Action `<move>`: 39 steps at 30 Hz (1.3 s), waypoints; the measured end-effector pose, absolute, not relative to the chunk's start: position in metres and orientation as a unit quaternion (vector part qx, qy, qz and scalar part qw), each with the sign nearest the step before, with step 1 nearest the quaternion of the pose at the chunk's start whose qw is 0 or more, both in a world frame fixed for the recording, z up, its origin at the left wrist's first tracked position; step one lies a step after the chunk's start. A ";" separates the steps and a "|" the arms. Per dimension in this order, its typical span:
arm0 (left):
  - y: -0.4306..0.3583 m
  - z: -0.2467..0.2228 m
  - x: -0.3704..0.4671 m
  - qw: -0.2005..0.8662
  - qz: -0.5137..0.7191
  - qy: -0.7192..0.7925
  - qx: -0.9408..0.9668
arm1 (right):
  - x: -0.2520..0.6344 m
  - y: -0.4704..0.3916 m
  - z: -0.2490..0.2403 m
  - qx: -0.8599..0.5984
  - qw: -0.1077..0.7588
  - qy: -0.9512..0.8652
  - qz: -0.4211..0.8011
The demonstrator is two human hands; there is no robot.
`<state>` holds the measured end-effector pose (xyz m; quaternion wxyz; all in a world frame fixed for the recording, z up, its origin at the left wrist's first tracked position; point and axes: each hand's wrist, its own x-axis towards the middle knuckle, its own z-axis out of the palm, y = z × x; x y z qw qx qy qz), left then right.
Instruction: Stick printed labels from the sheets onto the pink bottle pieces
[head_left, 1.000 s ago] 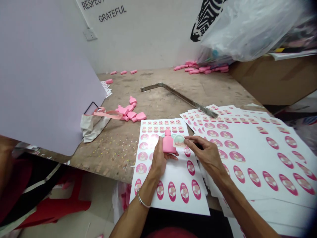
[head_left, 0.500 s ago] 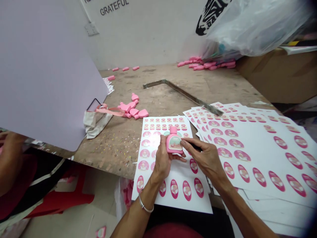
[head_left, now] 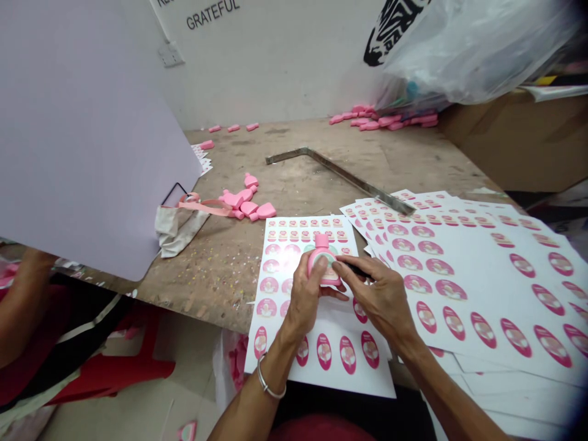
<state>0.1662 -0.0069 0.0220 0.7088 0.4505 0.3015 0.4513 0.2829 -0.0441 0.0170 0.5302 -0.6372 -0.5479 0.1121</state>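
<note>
My left hand (head_left: 305, 294) grips a small pink plastic bottle (head_left: 321, 242), cap up, with its thumb lying across the pale green label on the front. Close on the right, my right hand (head_left: 379, 294) has its thumb and index fingertip at the label's right edge. A slim dark tool (head_left: 361, 270) is tucked in that hand; most of it is hidden. Under both hands lies a white sheet of pink stickers (head_left: 367, 381), with rows of ovals, arches and small labels.
Fanned sticker sheets (head_left: 487, 269) cover the right side. A bent metal bar (head_left: 340, 174) lies behind. Several pink bottles (head_left: 248, 202) and a cloth pouch (head_left: 177, 229) are at left, beside a pale panel (head_left: 92, 135). Another person's arm (head_left: 25, 306) shows at far left.
My left thumb has moved from the bottle's side onto the front of the label. My right fingers stay at its right edge. The co-worker's arm has shifted slightly.
</note>
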 end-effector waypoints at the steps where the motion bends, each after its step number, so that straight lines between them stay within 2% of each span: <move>1: -0.007 0.021 0.166 0.703 0.452 0.303 0.458 | 0.283 -0.045 0.017 -0.644 0.505 -0.570 0.075; 5: -0.009 0.023 0.165 0.711 0.447 0.294 0.457 | 0.290 -0.051 0.020 -0.711 0.369 -0.590 -0.100; 7: -0.011 0.027 0.163 0.734 0.435 0.271 0.445 | 0.295 -0.051 0.022 -0.744 0.360 -0.548 -0.133; 9: -0.012 0.031 0.160 0.759 0.410 0.256 0.435 | 0.298 -0.048 0.025 -0.734 0.420 -0.530 -0.058; 11: -0.015 0.034 0.157 0.776 0.382 0.252 0.435 | 0.295 -0.042 0.027 -0.683 0.484 -0.539 0.093; 13: -0.018 0.034 0.153 0.781 0.364 0.251 0.442 | 0.290 -0.035 0.026 -0.635 0.511 -0.533 0.227; 15: -0.020 0.033 0.147 0.782 0.360 0.247 0.444 | 0.287 -0.028 0.024 -0.630 0.528 -0.497 0.278; 21: -0.023 0.030 0.129 0.798 0.353 0.230 0.431 | 0.306 -0.029 0.017 -0.670 0.550 -0.417 0.273; 39: -0.031 0.034 0.128 0.774 0.365 0.239 0.459 | 0.292 -0.060 0.000 -0.657 0.540 -0.480 0.217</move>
